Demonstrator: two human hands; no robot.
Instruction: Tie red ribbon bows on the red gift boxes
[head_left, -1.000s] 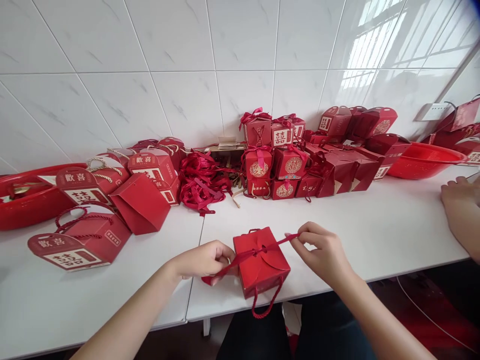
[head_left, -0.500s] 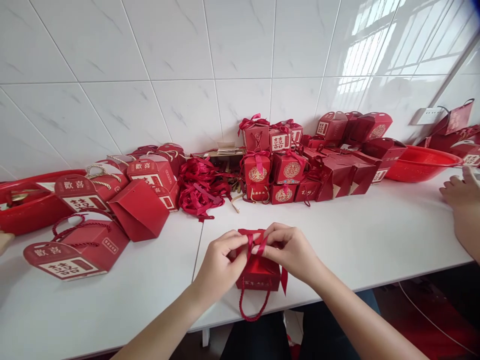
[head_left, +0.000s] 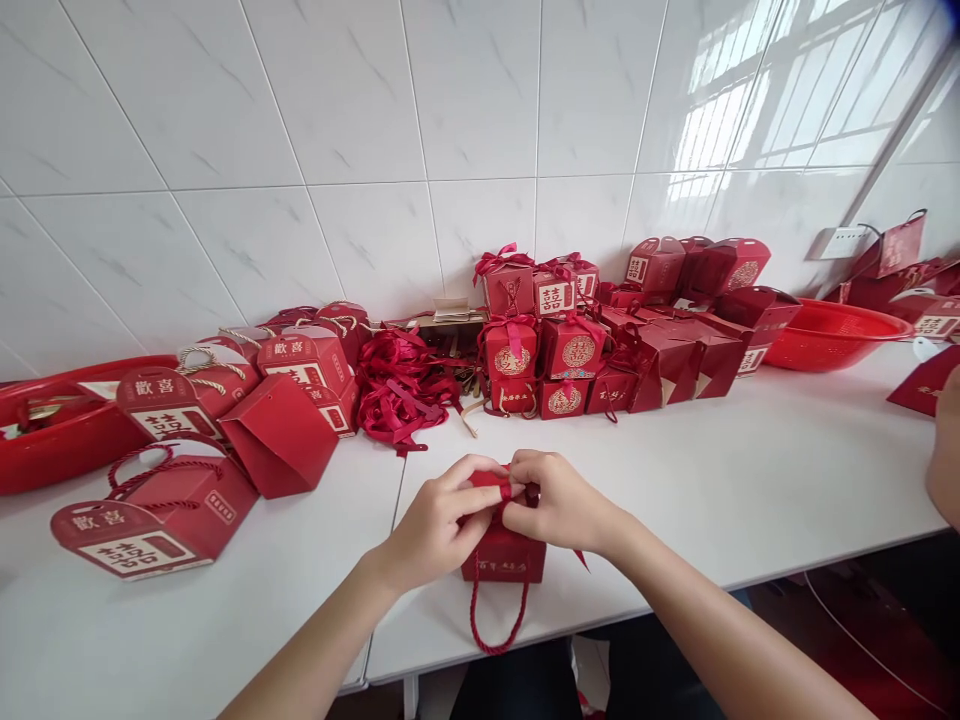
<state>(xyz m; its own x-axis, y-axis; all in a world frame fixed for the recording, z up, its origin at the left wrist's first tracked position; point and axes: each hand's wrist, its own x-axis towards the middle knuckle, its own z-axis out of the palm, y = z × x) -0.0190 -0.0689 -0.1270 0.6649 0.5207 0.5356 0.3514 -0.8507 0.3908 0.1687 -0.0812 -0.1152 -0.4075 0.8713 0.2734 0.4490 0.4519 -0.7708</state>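
Note:
In front of me a small red gift box (head_left: 504,562) stands on the white table, its twisted cord handle (head_left: 498,645) hanging down over the near side. Above its top, both hands pinch a dark red satin ribbon (head_left: 507,492). My left hand (head_left: 444,520) is closed, its fingertips on the ribbon from the left. My right hand (head_left: 561,502) is closed on the ribbon from the right, and one ribbon end (head_left: 582,560) trails below it. My fingers hide most of the knot area and the box top.
Behind lie a heap of loose red ribbons (head_left: 405,385) and stacked ribboned gift boxes (head_left: 574,345). Larger handled boxes (head_left: 161,505) crowd the left, beside a red basin (head_left: 97,455). Another red basin (head_left: 840,335) sits at right, near another person's hand (head_left: 946,450).
My hands have drawn closer together over the box, and the ribbon between them is now gathered tighter. The other person at right now has a red box near the hand.

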